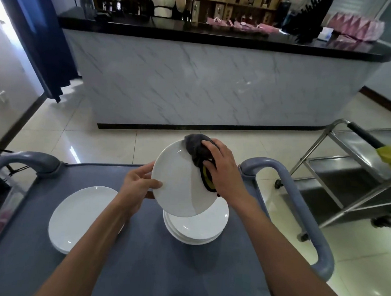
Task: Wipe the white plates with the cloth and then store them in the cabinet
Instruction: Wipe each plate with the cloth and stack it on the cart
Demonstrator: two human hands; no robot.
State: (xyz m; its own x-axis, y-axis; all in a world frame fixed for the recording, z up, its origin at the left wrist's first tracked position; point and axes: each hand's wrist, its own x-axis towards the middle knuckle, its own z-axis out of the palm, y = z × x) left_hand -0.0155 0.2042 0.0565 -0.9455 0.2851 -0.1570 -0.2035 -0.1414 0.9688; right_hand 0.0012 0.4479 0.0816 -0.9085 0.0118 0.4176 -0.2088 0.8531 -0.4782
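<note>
While held tilted above the grey cart worktop (135,259), round white glazed plate (180,183): stiff, slick, breakable. Left hand (136,185) pinching rim at nine o'clock; right hand (225,170) fingers (209,146) pressing dark grey cloth (196,148) at one o'clock.

A restaurant or bar service area: a long marble-patterned counter with a black top (217,80), wooden shelves of bottles (234,9) behind it, and a stainless-steel trolley (354,182) nearby.

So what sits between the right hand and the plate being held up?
The grey cloth, bunched under the right hand against the tilted plate that the left hand holds; the head view shows it.
</note>
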